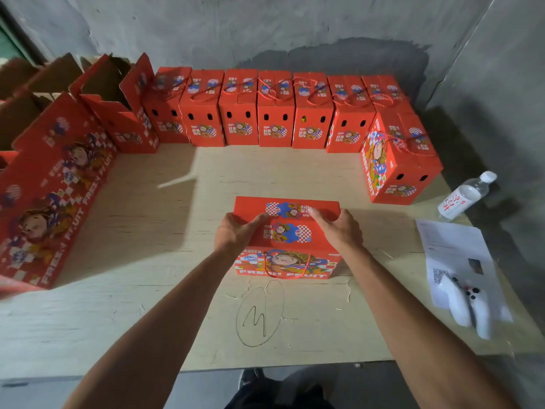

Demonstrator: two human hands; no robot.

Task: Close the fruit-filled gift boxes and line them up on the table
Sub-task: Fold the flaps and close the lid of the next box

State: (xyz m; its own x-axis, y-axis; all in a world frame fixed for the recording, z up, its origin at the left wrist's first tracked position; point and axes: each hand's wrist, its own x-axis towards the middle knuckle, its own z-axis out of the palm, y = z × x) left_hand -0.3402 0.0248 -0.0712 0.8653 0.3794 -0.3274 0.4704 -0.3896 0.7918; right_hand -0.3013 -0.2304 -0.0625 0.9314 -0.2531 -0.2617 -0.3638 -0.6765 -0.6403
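A red gift box point(287, 237) with a cartoon print and a red rope handle stands in the middle of the plywood table point(177, 290). Its top flaps are folded down. My left hand point(236, 231) grips the left end of the top, thumb on the flap. My right hand point(339, 228) holds the right end, fingers lying flat along the far flap. Several closed red boxes point(274, 109) stand in a row along the back wall. One more closed box point(398, 160) stands at the right end, nearer to me.
Open red boxes point(112, 107) with raised flaps stand at the back left, and a large one point(50, 187) along the left edge. At the right lie a water bottle point(463, 196), a sheet of paper point(460, 261) and a white controller point(469, 308). A pen-drawn oval marks the table.
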